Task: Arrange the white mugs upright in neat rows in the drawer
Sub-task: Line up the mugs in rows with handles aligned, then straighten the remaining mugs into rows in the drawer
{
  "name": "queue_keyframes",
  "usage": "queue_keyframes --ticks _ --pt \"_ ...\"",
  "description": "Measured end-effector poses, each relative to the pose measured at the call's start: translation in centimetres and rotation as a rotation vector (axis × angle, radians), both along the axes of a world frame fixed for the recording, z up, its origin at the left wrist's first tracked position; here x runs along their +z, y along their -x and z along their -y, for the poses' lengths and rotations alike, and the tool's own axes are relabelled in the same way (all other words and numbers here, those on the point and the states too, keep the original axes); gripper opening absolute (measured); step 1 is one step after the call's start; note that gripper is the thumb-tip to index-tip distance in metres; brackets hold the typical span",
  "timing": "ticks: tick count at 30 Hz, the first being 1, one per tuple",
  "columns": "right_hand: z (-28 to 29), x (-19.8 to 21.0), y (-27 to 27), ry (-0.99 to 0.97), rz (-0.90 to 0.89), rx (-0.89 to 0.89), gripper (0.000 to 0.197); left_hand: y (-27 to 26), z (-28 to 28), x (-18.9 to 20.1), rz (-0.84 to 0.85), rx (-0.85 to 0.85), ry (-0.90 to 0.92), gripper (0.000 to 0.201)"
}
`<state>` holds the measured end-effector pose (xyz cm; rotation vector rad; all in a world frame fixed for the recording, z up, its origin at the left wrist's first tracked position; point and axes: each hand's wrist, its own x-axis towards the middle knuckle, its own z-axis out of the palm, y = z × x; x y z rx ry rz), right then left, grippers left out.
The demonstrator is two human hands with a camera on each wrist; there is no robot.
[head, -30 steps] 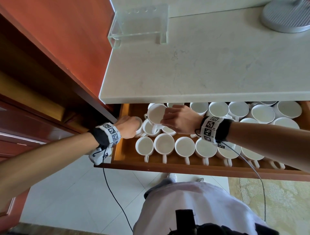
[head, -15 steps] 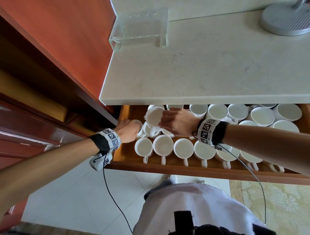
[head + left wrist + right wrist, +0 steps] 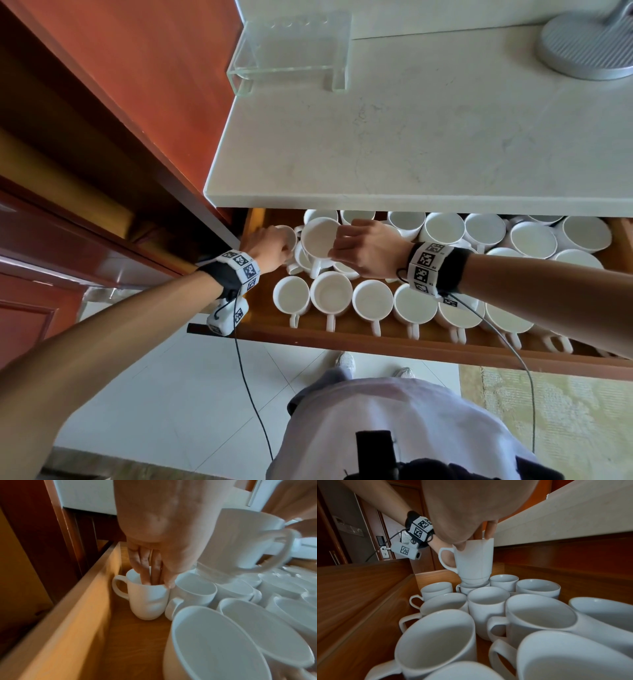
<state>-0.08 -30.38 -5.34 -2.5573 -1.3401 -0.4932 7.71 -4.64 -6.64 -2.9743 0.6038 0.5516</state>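
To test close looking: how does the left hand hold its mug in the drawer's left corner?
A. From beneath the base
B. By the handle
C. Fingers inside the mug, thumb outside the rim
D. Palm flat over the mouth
C: the left hand dips its fingers into the corner mug, thumb outside; the handle is untouched.

The tabletop (image 3: 428,137) hid the back mugs (image 3: 358,216); the right forearm (image 3: 548,284) covered others; the fan base (image 3: 589,44) was cut off.

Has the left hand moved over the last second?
Yes. The left hand, gripping a mug, has edged deeper into the drawer, away from its front rail and toward the countertop.
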Motion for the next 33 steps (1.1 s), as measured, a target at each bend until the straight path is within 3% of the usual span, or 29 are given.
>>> queue_keyframes --ticks 4,9,16,20,23,25,33 --pt "0.1 -0.1 0.3 -0.021 0.006 -0.003 0.011 -1.0 0.0 -0.7 -0.082 0.053 0.028 0.024" --pt "-0.7 0.1 0.3 -0.079 -0.002 0.022 0.012 -0.7 -1.8 1.2 -0.238 0.091 0.24 0.009" --pt "-5.6 0.3 -1.2 -0.154 0.014 0.109 0.014 0.8 -5.3 6.8 -0.278 0.292 0.605 0.035" --pt "-8.2 -0.3 -2.1 -0.144 -0.013 0.164 0.013 1.5 -6.4 7.3 -0.139 0.241 0.525 0.045" --pt "-9.4 -0.7 -2.6 -0.089 0.006 0.185 0.017 1.7 -6.5 7.0 -0.003 0.206 0.413 0.027" --pt "-10.0 -0.8 -2.9 -0.063 0.002 0.191 0.018 1.8 -6.3 6.7 0.063 0.22 0.349 0.025" --pt "-9.9 -1.6 -3.9 -0.043 -0.098 0.21 0.019 1.6 -6.1 5.8 0.013 0.251 0.263 0.033"
